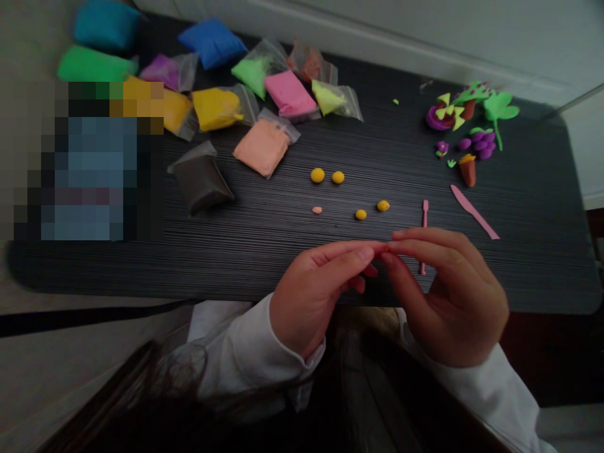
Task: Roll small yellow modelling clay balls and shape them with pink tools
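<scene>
My left hand is closed, its thumb pressed along the index finger, fingertips pointing right. The thumb and fingers of my right hand pinch together against those fingertips. Whatever lies between them is hidden or too small to name. Just beyond the hands, on the dark table, lie a small yellow clay ball and a yellow clay piece with a pinkish tip and dark specks. Farther back sit two more yellow clay balls, and a tiny peach clay piece is to their front. A pink modelling tool runs partly behind my right hand.
A pink plastic knife lies to the right. Behind it stand finished clay pieces, including purple grapes, a brown pot and a green flower. Bags of coloured clay, among them a peach bag, cover the back left. A blurred-out patch hides the left end.
</scene>
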`<action>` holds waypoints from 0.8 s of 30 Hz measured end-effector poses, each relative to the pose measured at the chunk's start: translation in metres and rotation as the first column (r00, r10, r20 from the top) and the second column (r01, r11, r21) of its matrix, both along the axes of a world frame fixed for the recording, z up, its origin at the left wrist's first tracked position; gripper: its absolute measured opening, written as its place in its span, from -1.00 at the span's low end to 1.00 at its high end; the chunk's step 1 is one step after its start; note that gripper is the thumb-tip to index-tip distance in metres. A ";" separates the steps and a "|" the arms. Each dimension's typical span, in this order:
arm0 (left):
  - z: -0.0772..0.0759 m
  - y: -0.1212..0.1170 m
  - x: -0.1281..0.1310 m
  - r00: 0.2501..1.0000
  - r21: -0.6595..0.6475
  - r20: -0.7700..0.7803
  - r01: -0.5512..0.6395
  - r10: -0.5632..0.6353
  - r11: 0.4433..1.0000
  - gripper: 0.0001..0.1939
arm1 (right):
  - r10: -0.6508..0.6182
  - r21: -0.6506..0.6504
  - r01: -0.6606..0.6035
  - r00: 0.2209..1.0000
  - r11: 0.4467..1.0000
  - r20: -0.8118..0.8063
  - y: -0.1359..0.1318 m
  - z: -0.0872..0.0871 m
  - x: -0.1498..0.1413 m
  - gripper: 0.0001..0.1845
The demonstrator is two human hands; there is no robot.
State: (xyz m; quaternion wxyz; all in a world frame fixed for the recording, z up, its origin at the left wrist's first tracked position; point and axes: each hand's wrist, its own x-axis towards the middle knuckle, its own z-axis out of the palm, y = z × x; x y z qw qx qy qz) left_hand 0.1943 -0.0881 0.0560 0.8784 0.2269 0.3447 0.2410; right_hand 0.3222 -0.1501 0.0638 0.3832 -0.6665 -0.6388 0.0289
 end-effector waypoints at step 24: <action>0.000 -0.004 -0.007 0.999 0.164 0.032 0.024 -0.030 0.986 -0.80 | -0.051 0.029 0.062 0.957 0.998 -0.286 0.007 -0.013 -0.004 -0.81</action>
